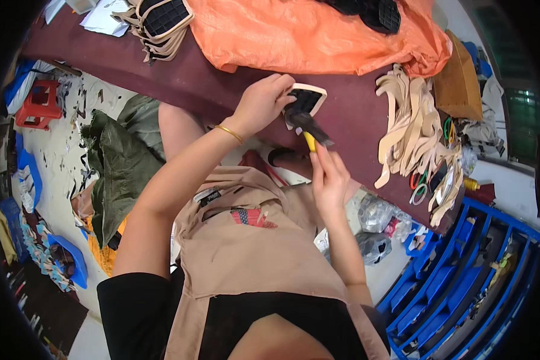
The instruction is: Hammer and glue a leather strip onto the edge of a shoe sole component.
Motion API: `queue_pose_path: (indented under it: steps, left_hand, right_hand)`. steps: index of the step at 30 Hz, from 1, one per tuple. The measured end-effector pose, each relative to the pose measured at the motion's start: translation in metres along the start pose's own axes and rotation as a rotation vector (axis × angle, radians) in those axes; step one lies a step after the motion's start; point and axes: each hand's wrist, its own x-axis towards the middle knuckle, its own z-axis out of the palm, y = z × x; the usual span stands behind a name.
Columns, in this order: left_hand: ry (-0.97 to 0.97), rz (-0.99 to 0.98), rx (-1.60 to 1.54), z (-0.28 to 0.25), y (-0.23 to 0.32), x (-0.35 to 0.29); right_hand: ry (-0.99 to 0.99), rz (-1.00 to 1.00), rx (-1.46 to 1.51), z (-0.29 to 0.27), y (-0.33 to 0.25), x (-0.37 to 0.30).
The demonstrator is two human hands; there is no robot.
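Note:
My left hand [265, 103] is closed on a small black quilted piece with a beige rim [314, 95], held at the near edge of the table. My right hand [330, 183] grips the yellow handle of a hammer [309, 140]. The hammer's dark head lies across the lower part of the black piece and looks slightly blurred. Whether head and piece touch, I cannot tell. My left fingers hide part of the piece's left side.
A maroon-covered table [342, 108] spans the front. On it are an orange sheet [270, 36], stacked beige-rimmed black pieces [162, 30] and a heap of beige strips [408, 120]. A blue rack [462, 276] stands at right, dark green cloth [123, 162] at left.

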Motion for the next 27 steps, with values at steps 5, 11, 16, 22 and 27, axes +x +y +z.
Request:
queue_pose_path:
  steps: [5,11,16,22,27]
  left_hand:
    - [-0.046,-0.097,-0.058,0.0,-0.02,0.008]
    - [0.101,-0.709,-0.997,-0.029,-0.008,-0.002]
    - [-0.581,-1.33,-1.843,-0.01,0.018,-0.044]
    - [-0.411,-0.994,-1.21,-0.029,0.033,-0.058]
    - [-0.13,-0.88,-1.23,-0.035,0.026,-0.047]
  right_hand:
    - [-0.066,0.071,0.026,0.009,0.029,-0.004]
    - [0.073,0.072,-0.584,-0.041,0.059,0.038]
    - [-0.194,0.018,0.48,-0.016,0.007,0.071]
    - [-0.209,0.546,0.894,-0.009,-0.003,0.073]
    - [-0.324,0.575,0.858,0.008,0.009,0.066]
